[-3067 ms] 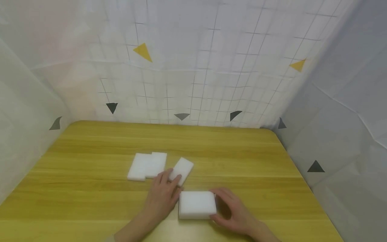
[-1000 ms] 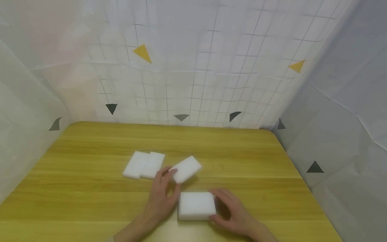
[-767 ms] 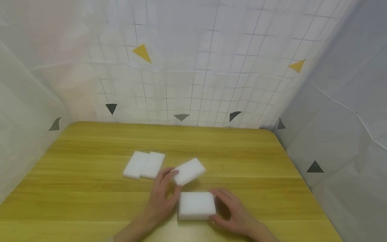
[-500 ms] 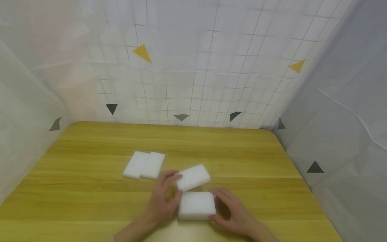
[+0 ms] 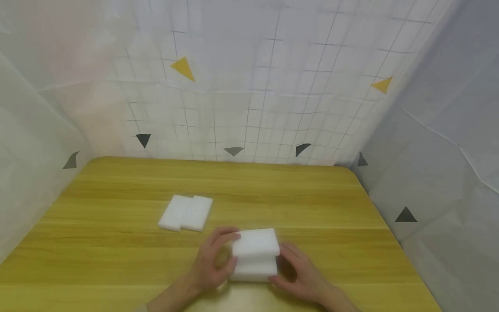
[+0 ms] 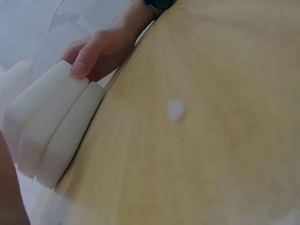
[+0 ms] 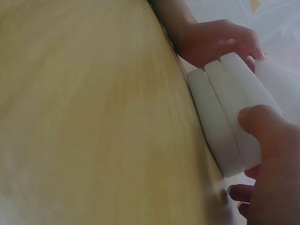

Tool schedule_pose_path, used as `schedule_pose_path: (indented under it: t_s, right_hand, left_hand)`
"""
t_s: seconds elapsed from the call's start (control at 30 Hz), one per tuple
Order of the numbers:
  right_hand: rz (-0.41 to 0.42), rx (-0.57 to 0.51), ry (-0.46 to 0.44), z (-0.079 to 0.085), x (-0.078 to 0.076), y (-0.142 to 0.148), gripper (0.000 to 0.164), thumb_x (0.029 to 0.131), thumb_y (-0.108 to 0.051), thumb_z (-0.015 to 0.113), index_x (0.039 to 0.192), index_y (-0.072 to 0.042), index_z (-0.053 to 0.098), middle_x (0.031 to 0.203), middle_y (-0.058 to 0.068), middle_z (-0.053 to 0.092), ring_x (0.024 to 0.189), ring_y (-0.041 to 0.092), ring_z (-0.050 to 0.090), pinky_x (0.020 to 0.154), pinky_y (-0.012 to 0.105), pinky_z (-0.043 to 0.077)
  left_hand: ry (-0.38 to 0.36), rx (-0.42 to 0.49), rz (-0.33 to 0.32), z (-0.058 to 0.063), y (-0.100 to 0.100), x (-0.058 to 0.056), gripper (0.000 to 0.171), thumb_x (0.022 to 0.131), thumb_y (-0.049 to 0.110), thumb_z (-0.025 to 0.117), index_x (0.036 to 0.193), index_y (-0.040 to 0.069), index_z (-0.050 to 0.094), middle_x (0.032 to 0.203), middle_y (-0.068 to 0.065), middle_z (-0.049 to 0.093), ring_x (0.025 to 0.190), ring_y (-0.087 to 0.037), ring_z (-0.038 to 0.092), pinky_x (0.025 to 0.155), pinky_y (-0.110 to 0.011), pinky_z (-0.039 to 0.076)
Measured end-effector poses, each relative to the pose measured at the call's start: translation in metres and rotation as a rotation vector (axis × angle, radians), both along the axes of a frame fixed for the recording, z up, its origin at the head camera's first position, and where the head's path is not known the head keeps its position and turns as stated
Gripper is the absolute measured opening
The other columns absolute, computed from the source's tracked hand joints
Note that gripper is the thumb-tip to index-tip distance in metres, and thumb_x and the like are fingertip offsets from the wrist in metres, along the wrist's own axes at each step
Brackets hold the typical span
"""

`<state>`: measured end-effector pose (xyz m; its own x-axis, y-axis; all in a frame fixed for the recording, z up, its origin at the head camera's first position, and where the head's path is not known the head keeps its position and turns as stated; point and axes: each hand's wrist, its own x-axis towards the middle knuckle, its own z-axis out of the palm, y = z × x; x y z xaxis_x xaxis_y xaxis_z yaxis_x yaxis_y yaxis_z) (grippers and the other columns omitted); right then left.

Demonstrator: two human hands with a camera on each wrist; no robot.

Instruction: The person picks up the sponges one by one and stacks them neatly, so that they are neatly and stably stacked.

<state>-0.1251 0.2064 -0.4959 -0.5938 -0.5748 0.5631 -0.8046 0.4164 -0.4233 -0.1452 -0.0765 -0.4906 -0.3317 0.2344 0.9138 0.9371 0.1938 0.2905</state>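
In the head view my left hand [image 5: 208,262] pinches a white rectangular sponge [image 5: 255,242] by its left end, its thumb on the near side. That sponge is held just above a stack of white sponges [image 5: 254,271], covering the stack's far part. My right hand [image 5: 302,273] grips the stack's right end, fingers at the back and thumb at the front. Three layers of the sponge stack [image 6: 54,117] show in the left wrist view, lying flat on the table. The right wrist view shows my right thumb [image 7: 262,119] pressing the stack's side, with the held sponge partly visible above.
Two more white sponges [image 5: 185,212] lie on the wood-grain table [image 5: 296,195] to the left, one overlapping the other. A small white bit [image 6: 176,110] shows over the table in the left wrist view. White sheeting [image 5: 234,117] with triangles surrounds the table's back and sides.
My left hand has lifted the third loose sponge from the table, turned it, and brought it right and nearer, over the stack. My right hand has stayed at the stack.
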Motion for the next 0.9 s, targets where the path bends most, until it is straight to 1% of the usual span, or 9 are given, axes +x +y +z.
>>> schedule_pose_path:
  t_s: [0.17, 0.37, 0.57, 0.73, 0.9]
  right_hand:
    - [0.004, -0.004, 0.008, 0.0008, -0.0009, -0.0009, 0.069, 0.083, -0.03, 0.082, 0.143, -0.014, 0.052, 0.143, 0.003, 0.055, 0.128, 0.021, 0.055, 0.114, 0.018, 0.036]
    - [-0.01, -0.001, 0.0, -0.0004, -0.0012, 0.0, 0.069, 0.083, -0.03, 0.082, 0.143, -0.016, 0.052, 0.142, 0.001, 0.056, 0.126, 0.019, 0.056, 0.112, 0.017, 0.037]
    - [0.009, -0.03, 0.006, -0.0019, -0.0023, -0.0005, 0.067, 0.081, -0.024, 0.084, 0.14, -0.013, 0.054, 0.137, 0.003, 0.058, 0.121, 0.02, 0.058, 0.11, 0.017, 0.04]
    - [-0.001, -0.028, -0.011, -0.0019, -0.0021, -0.0008, 0.067, 0.081, -0.024, 0.084, 0.14, -0.015, 0.054, 0.137, 0.001, 0.058, 0.122, 0.019, 0.058, 0.11, 0.017, 0.04]
    - [-0.035, -0.009, -0.015, -0.0039, -0.0021, -0.0001, 0.068, 0.083, -0.027, 0.082, 0.142, -0.015, 0.052, 0.138, 0.001, 0.057, 0.123, 0.019, 0.057, 0.111, 0.017, 0.038]
  left_hand:
    - [0.007, -0.019, -0.035, 0.0004, -0.0001, 0.0005, 0.04, 0.085, 0.017, 0.066, 0.114, -0.01, 0.062, 0.116, -0.024, 0.062, 0.105, -0.032, 0.063, 0.102, -0.029, 0.051]
    - [-0.002, -0.05, -0.065, -0.002, -0.0009, 0.0011, 0.042, 0.086, 0.02, 0.067, 0.116, -0.009, 0.061, 0.119, -0.023, 0.062, 0.108, -0.03, 0.063, 0.103, -0.029, 0.051]
    - [-0.011, -0.08, -0.095, -0.004, -0.0018, 0.002, 0.044, 0.085, 0.02, 0.069, 0.117, -0.009, 0.061, 0.12, -0.022, 0.062, 0.108, -0.03, 0.063, 0.101, -0.029, 0.052]
    - [-0.014, -0.095, -0.1, -0.0037, -0.0014, 0.0026, 0.043, 0.086, 0.021, 0.068, 0.116, -0.008, 0.061, 0.12, -0.022, 0.062, 0.108, -0.03, 0.063, 0.101, -0.028, 0.052]
    - [0.006, -0.092, -0.085, -0.0022, -0.0008, 0.0024, 0.042, 0.085, 0.02, 0.068, 0.115, -0.009, 0.062, 0.119, -0.023, 0.062, 0.107, -0.031, 0.063, 0.1, -0.029, 0.052]
